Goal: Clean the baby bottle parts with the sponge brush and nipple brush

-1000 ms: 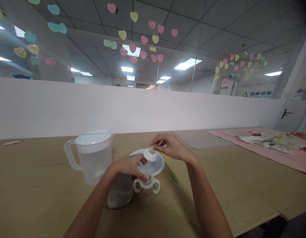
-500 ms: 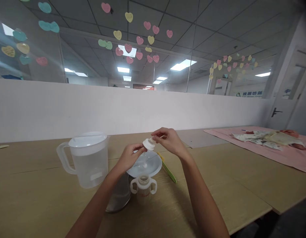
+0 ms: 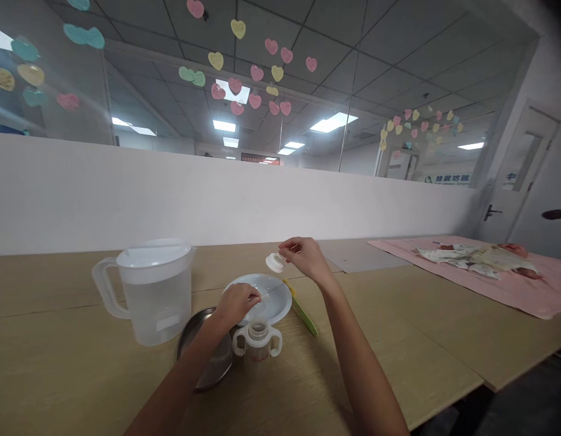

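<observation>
My right hand point(image 3: 302, 254) is raised above the white bowl point(image 3: 280, 310), its fingertips pinched on a baby bottle nipple in a white screw ring point(image 3: 275, 262), which hangs tilted. My left hand point(image 3: 238, 303) reaches into the left side of the bowl with thumb and fingers closed together; whatever they hold is too small to make out. Just in front of the bowl an uncapped clear baby bottle point(image 3: 258, 345) with two white handles stands upright. Right of the bowl lies a green-handled brush point(image 3: 304, 312) with a yellow end.
A lidded translucent pitcher point(image 3: 157, 297) of water stands on the left. A round metal tray point(image 3: 212, 369) lies partly under my left forearm. On the right, a pink cloth point(image 3: 511, 290) bears a doll-like figure in pale clothes point(image 3: 489, 257). A white wall point(image 3: 244, 200) borders the table's back.
My left hand has let go of the white ring and moved down into the bowl. The nipple and ring now hang from my right hand alone. The view has shifted slightly right.
</observation>
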Demonstrator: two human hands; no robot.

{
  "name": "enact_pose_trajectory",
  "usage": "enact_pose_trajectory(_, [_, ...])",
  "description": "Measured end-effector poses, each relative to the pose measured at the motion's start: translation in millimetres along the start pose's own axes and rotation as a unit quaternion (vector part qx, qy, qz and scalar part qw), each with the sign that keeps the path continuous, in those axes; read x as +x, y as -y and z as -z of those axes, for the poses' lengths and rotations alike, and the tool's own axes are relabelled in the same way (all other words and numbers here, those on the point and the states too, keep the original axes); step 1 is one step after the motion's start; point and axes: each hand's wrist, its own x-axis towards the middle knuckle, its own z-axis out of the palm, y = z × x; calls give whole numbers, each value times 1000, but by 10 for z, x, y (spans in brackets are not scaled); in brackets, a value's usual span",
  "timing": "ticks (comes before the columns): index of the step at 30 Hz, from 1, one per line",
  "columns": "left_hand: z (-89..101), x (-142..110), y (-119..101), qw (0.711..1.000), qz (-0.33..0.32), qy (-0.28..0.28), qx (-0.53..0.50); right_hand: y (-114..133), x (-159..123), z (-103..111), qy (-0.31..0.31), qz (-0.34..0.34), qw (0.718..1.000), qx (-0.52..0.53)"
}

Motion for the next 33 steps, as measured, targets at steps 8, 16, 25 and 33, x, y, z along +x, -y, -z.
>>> enact_pose_trajectory(8, [174, -45, -48, 992, 59, -28, -108, 23, -31, -135, 57, 18, 998, -24])
enact_pose_trajectory(16, [548, -108, -441, 973, 21, -128, -193, 178, -96, -291, 39, 73, 996, -38])
enact_pose_trajectory(25, [567, -90, -430, 961, 18, -221, -167, 200, -132, -290, 84, 58, 995, -10])
enact_pose_trajectory(33, [579, -25, -373, 963, 15, -245, -110, 196, -79, -268, 68, 70, 995, 2])
